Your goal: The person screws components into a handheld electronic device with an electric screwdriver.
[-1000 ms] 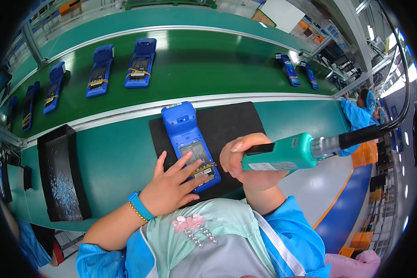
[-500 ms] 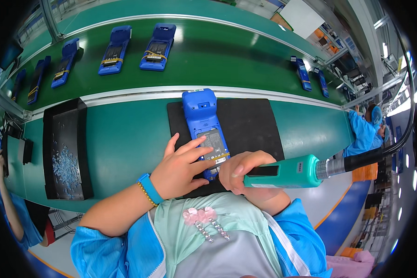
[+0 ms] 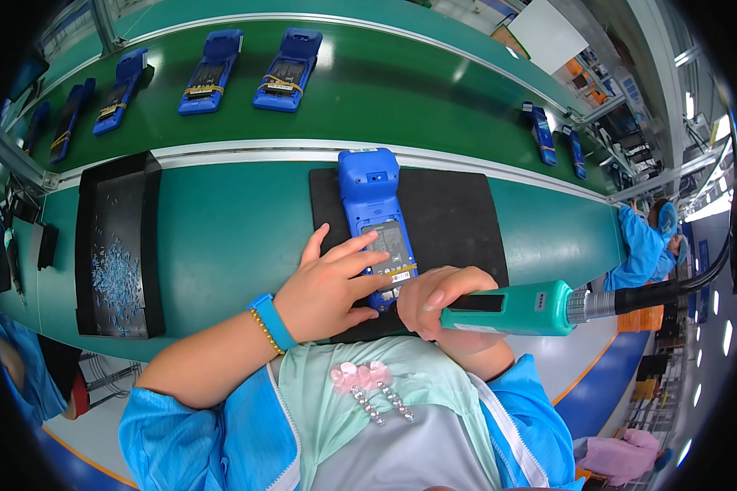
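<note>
Head view: blue device lies partly beneath splayed left grip, beside right grip clasping a teal tool.

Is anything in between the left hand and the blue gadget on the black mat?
Nothing visible: the left hand reaches over the lower part of the blue gadget with spread fingers. Only a yellow band across the gadget shows near them.

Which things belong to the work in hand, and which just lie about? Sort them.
In use:
blue device, under the left hand
green tool, gripped by the right hand
black mat, beneath the device

Lying about:
other blue devices, farther off, apart from both hands
black tray of small blue pieces, untouched, though it may serve the work
</note>
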Demonstrator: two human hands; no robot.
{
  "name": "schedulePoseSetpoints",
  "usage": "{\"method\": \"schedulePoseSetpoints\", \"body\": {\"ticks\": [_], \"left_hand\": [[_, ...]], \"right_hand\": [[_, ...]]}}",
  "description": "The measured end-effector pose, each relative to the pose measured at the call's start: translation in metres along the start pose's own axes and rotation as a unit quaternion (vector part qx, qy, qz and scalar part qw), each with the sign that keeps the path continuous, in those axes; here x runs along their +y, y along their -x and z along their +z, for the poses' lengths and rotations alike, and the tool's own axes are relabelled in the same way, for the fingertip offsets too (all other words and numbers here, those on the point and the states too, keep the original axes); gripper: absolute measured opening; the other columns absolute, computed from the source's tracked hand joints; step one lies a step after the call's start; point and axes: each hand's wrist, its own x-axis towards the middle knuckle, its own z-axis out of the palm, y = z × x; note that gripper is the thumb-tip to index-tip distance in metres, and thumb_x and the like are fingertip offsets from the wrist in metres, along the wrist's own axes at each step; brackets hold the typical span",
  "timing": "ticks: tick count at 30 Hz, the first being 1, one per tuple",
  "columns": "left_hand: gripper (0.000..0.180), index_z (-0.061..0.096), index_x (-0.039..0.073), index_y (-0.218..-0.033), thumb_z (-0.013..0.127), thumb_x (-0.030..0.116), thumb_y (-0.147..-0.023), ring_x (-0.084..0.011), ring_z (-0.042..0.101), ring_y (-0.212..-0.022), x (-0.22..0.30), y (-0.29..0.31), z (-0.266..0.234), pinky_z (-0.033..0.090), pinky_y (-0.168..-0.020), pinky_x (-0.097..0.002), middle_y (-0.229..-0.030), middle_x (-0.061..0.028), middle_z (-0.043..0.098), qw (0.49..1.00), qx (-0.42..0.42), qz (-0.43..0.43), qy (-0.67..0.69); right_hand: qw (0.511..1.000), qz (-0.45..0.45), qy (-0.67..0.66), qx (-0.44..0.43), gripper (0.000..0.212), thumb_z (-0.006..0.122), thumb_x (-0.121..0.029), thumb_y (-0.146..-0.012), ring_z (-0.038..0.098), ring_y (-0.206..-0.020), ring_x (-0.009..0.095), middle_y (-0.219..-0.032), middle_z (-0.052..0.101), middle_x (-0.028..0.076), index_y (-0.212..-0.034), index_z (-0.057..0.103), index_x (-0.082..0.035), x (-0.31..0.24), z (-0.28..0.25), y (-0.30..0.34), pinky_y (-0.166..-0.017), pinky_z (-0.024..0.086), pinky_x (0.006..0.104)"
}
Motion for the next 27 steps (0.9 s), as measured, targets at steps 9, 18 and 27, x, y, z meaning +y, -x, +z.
{"method": "schedulePoseSetpoints", "body": {"ticks": [9, 18, 27], "left_hand": [[0.047, 0.070, 0.019, -0.113, 0.084, 0.024, -0.069, -0.0276, 0.040, -0.139, 0.003, -0.006, 0.003, 0.019, -0.110, -0.0684, -0.135, -0.0054, 0.057, 1.000, -0.001, -0.002, 0.005], [0.048, 0.069, 0.019, -0.114, 0.084, 0.024, -0.069, -0.0269, 0.039, -0.140, 0.006, -0.012, 0.009, 0.019, -0.111, -0.0679, -0.134, -0.0053, 0.057, 1.000, 0.000, -0.002, 0.004], [0.050, 0.069, 0.019, -0.115, 0.085, 0.024, -0.068, -0.0255, 0.039, -0.140, 0.009, -0.019, 0.013, 0.020, -0.111, -0.0671, -0.133, -0.0042, 0.058, 1.000, 0.002, -0.004, 0.008]], "right_hand": [[0.999, -0.017, 0.026, -0.009, 0.037, 0.049, -0.035, -0.101, 0.053, -0.048, 0.017, -0.060, 0.058, 0.008, -0.108, 0.058, 0.000, -0.001, -0.008, 0.005, -0.045, 0.041, 0.0309], [0.999, -0.025, 0.022, -0.011, 0.036, 0.049, -0.034, -0.101, 0.054, -0.048, 0.018, -0.060, 0.059, 0.008, -0.108, 0.058, 0.000, -0.005, -0.015, 0.007, -0.045, 0.042, 0.0313], [0.999, -0.017, 0.034, -0.012, 0.036, 0.049, -0.035, -0.101, 0.054, -0.048, 0.019, -0.060, 0.059, 0.007, -0.106, 0.060, -0.001, -0.010, -0.020, 0.009, -0.045, 0.042, 0.0315]]}}
